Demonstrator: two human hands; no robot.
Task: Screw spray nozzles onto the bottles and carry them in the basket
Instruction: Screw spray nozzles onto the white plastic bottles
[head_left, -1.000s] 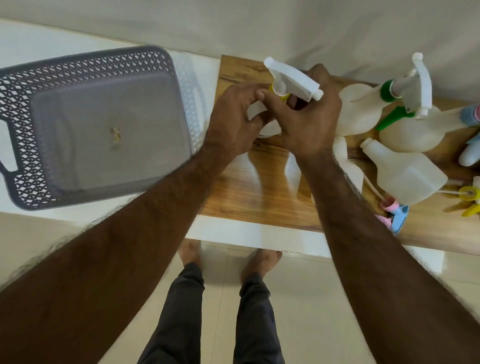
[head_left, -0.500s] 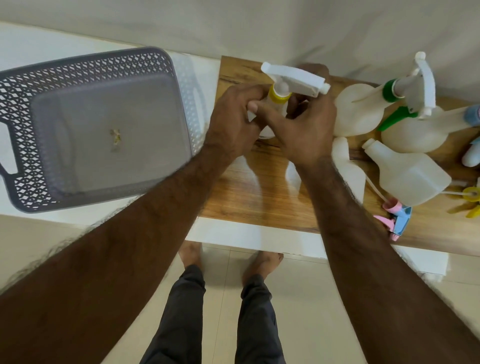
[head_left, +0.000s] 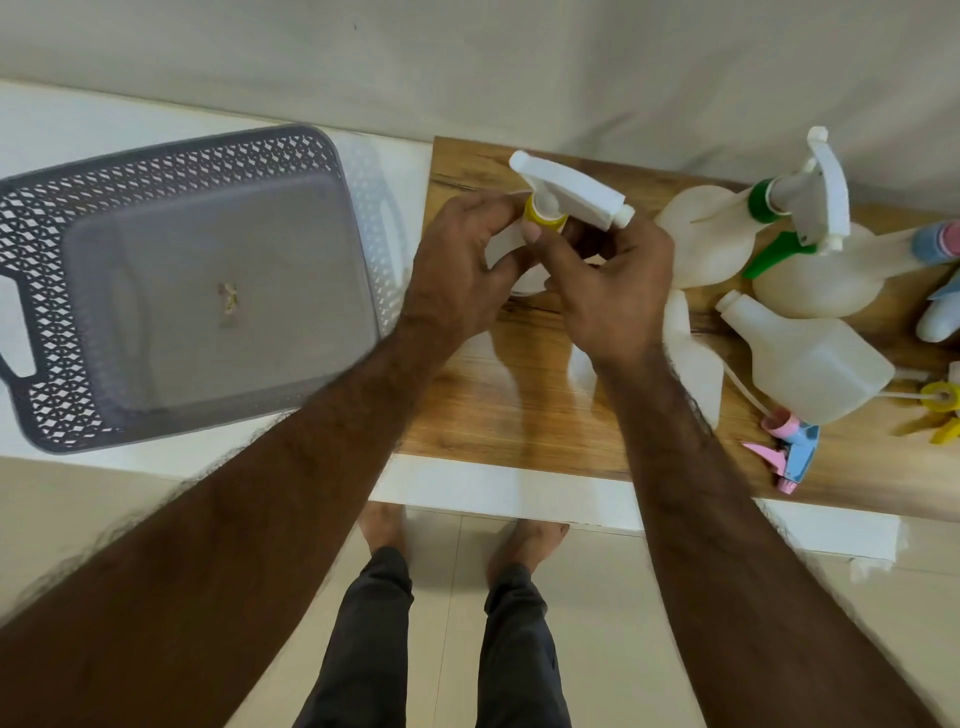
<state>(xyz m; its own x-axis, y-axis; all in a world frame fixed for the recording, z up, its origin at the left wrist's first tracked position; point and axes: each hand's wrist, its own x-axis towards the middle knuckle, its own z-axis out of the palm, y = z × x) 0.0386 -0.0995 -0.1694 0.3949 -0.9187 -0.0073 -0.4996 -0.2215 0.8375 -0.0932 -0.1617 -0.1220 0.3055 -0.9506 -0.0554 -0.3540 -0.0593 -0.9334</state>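
A basket (head_left: 47, 332) sits on the counter (head_left: 457, 488) at the left, just beside the left edge of a wooden board (head_left: 519, 415). Over the board's far left part, the left hand (head_left: 457, 275) and the right hand (head_left: 608, 291) meet around a bottle (head_left: 506, 247), with a spray nozzle (head_left: 566, 195) on top of it. To the right, two bottles (head_left: 701, 239) lie toward the wall, and one of them carries a nozzle (head_left: 815, 192). In front of them lies an uncapped bottle (head_left: 805, 358). Another bottle (head_left: 691, 358) lies partly hidden behind the right forearm. Loose nozzles (head_left: 789, 452) lie near the board's front right, probably two
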